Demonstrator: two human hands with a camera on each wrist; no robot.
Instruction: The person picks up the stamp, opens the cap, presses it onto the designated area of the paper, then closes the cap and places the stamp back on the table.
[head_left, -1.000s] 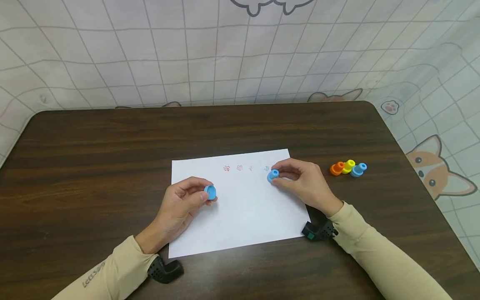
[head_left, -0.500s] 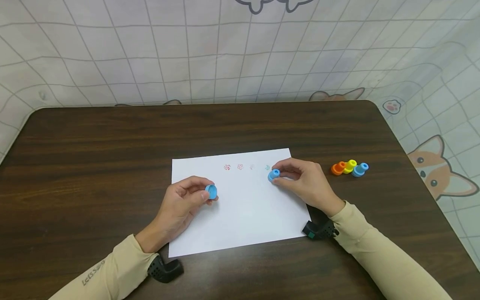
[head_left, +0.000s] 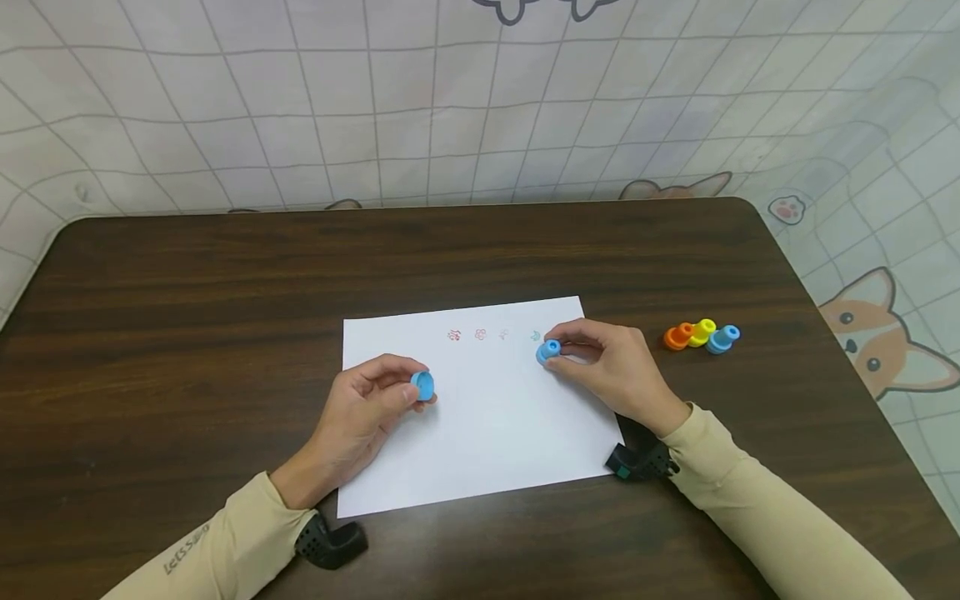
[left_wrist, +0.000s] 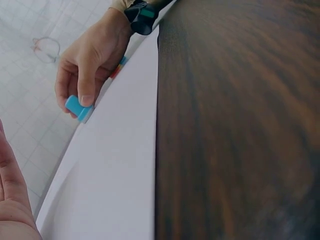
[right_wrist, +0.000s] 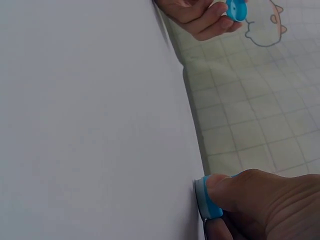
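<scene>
I am monitoring the left hand [head_left: 369, 407] pinching a blue cap [head_left: 424, 385] above the left half of the paper [head_left: 487, 442]. The right hand [head_left: 618, 364] is gripping a blue stamp [head_left: 548, 352] at the paper's upper right, near small printed marks [head_left: 480, 334]; three more stamps [head_left: 702, 332] are standing right of the paper.

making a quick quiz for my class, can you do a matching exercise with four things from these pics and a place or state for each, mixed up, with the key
1. blue cap
2. uncapped blue stamp
3. yellow stamp
4. white paper

A. held in the right hand
B. marked with small prints
C. held in the left hand
D. on the table, middle of three

Pairs: 1-C, 2-A, 3-D, 4-B
</scene>
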